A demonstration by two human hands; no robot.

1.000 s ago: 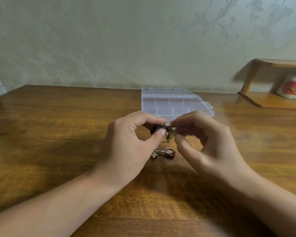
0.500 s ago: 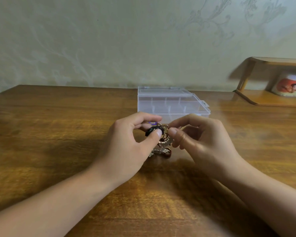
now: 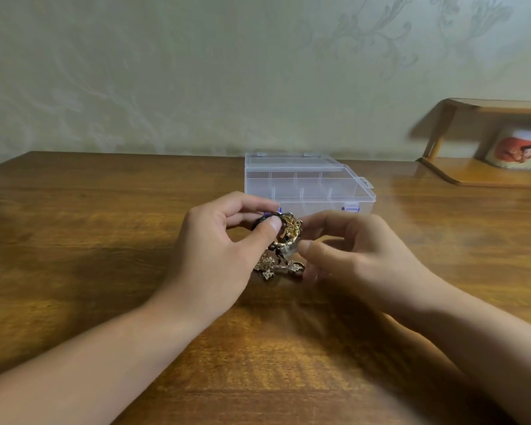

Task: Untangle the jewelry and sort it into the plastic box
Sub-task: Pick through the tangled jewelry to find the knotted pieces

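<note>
A tangle of jewelry [image 3: 290, 233] hangs just above the wooden table [image 3: 105, 240], in front of the clear plastic box [image 3: 334, 188]. It holds a dark ring, a gold filigree piece and star-shaped pendants [image 3: 267, 266] that dangle down to the tabletop. My left hand [image 3: 221, 250] pinches the dark ring at the top of the tangle between thumb and forefinger. From the other side, my right hand [image 3: 359, 253] pinches the gold part with curled fingers, its thumb low on the tangle. The box has several compartments and purple latches on its front.
A wooden shelf [image 3: 472, 176] stands at the back right with a white cup bearing a red picture [image 3: 517, 148] under it. A pale patterned wall runs along the table's far edge. Bare wood lies to the left and in front of my hands.
My right thumb has slid from the top of the tangle to lower on it. The gold piece now shows more between my hands. My left hand keeps its pinch.
</note>
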